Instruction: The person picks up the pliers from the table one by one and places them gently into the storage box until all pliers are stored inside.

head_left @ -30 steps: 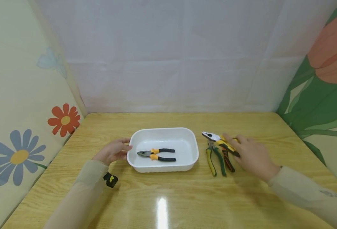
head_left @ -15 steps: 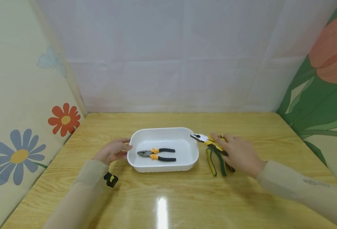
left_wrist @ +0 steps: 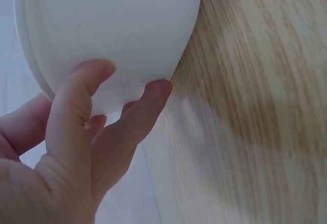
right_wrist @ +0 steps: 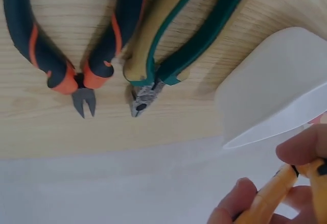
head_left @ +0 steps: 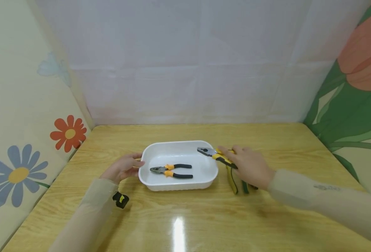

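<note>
My left hand (head_left: 122,168) holds the left end of a white plastic tray (head_left: 179,187); the left wrist view shows the thumb and fingers bent against its end wall (left_wrist: 127,45). Inside the tray lies a pair of combination pliers with orange and black handles (head_left: 169,173). My right hand (head_left: 251,164) grips the yellow and black handles of another pair of combination pliers (head_left: 223,160). Their silver head points left, over the tray's right rim. Below the right hand, partly hidden, are green and yellow pliers (head_left: 232,180).
The right wrist view shows diagonal cutters with dark and orange handles (right_wrist: 104,45) beside the green-handled pliers (right_wrist: 209,35), both on the wooden table (head_left: 147,224). A small black object (head_left: 120,199) shows beside my left sleeve. A white backdrop (head_left: 185,87) rises behind the table.
My right hand has carried the yellow and black pliers left, from above the other tools to over the tray's right rim. The left hand has stayed at the tray.
</note>
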`<action>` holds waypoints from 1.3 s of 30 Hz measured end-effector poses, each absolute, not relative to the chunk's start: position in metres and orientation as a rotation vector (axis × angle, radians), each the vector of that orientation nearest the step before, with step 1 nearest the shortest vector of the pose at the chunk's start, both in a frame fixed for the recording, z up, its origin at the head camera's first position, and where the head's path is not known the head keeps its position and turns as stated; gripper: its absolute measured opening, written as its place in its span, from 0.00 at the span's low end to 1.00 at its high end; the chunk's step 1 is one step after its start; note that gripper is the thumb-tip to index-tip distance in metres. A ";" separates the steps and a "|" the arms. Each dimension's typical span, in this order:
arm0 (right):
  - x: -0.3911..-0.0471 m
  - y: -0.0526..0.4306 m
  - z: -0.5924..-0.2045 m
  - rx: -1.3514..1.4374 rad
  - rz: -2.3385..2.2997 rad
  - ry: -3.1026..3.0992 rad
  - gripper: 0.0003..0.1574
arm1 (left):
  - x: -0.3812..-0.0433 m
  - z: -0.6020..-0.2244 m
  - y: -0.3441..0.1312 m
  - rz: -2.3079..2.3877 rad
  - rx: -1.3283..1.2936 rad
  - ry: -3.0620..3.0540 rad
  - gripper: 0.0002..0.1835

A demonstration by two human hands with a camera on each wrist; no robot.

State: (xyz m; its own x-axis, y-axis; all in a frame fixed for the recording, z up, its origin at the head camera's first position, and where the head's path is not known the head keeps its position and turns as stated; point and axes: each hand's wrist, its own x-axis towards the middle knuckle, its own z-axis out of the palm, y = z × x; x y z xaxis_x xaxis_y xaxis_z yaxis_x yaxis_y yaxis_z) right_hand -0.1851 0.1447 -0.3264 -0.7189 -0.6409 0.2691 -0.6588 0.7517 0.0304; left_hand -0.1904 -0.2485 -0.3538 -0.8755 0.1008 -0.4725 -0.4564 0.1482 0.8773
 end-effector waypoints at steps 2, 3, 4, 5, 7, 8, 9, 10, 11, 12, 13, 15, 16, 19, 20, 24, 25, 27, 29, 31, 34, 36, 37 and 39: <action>-0.186 0.140 -0.326 1.015 0.099 -2.700 0.43 | -0.190 -0.354 -0.249 1.782 -0.340 2.007 0.32; -0.187 0.138 -0.326 1.015 0.099 -2.701 0.43 | -0.190 -0.355 -0.249 1.782 -0.337 2.007 0.32; -0.187 0.137 -0.326 1.012 0.092 -2.704 0.43 | -0.190 -0.355 -0.249 1.782 -0.329 2.007 0.32; -0.188 0.135 -0.325 1.007 0.085 -2.712 0.43 | -0.190 -0.356 -0.249 1.782 -0.319 2.008 0.32; -0.189 0.131 -0.323 0.996 0.063 -2.736 0.44 | -0.191 -0.356 -0.250 1.787 -0.309 2.007 0.32; -0.189 0.129 -0.322 0.991 0.053 -2.752 0.45 | -0.191 -0.357 -0.250 1.787 -0.306 2.009 0.32; -0.190 0.128 -0.321 0.988 0.043 -2.764 0.45 | -0.190 -0.357 -0.250 1.785 -0.307 2.011 0.32; -0.191 0.126 -0.320 0.985 0.039 -2.775 0.45 | -0.190 -0.357 -0.250 1.787 -0.306 2.011 0.32; -0.192 0.125 -0.319 0.991 0.045 -2.775 0.45 | -0.190 -0.357 -0.250 1.789 -0.311 2.011 0.32; -0.193 0.123 -0.318 1.000 0.048 -2.770 0.45 | -0.190 -0.356 -0.250 1.792 -0.321 2.010 0.32; -0.194 0.122 -0.318 1.009 0.053 -2.761 0.45 | -0.190 -0.356 -0.250 1.794 -0.327 2.011 0.32; -0.197 0.119 -0.317 1.033 0.074 -2.739 0.44 | -0.189 -0.355 -0.249 1.801 -0.341 2.005 0.32; -0.198 0.118 -0.316 1.046 0.086 -2.724 0.44 | -0.188 -0.354 -0.249 1.806 -0.344 2.003 0.32; -0.203 0.112 -0.317 1.069 0.101 -2.708 0.43 | -0.188 -0.355 -0.250 1.815 -0.329 1.993 0.34; -0.205 0.111 -0.318 1.072 0.101 -2.703 0.42 | -0.189 -0.355 -0.251 1.818 -0.322 1.987 0.34; -0.210 0.106 -0.323 1.090 0.077 -2.671 0.42 | -0.192 -0.359 -0.256 1.837 -0.289 1.959 0.37; -0.211 0.104 -0.325 1.091 0.069 -2.666 0.43 | -0.192 -0.358 -0.256 1.835 -0.293 1.964 0.36; -0.213 0.102 -0.327 1.093 0.055 -2.659 0.44 | -0.191 -0.357 -0.255 1.831 -0.303 1.973 0.35; -0.215 0.099 -0.329 1.088 0.045 -2.658 0.44 | -0.188 -0.355 -0.252 1.815 -0.323 1.993 0.33; -0.217 0.095 -0.332 1.093 0.025 -2.648 0.43 | -0.187 -0.354 -0.250 1.814 -0.331 1.997 0.33; -0.219 0.090 -0.333 1.105 -0.008 -2.622 0.42 | -0.187 -0.353 -0.248 1.812 -0.343 1.997 0.32; -0.220 0.087 -0.332 1.113 -0.036 -2.611 0.41 | -0.188 -0.353 -0.248 1.814 -0.356 1.992 0.32; -0.220 0.085 -0.332 1.117 -0.040 -2.614 0.41 | -0.189 -0.353 -0.248 1.814 -0.359 1.990 0.32; -0.221 0.082 -0.331 1.120 -0.060 -2.625 0.42 | -0.190 -0.354 -0.248 1.811 -0.366 1.990 0.32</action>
State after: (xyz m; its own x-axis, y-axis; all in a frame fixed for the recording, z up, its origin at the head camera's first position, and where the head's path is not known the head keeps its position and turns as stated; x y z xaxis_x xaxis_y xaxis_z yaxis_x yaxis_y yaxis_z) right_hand -0.2208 0.0821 -0.3308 -0.6573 -0.7129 0.2444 -0.7009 0.6975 0.1494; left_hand -0.1898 -0.2485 -0.3542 -0.8758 0.0867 -0.4747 -0.4645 0.1156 0.8780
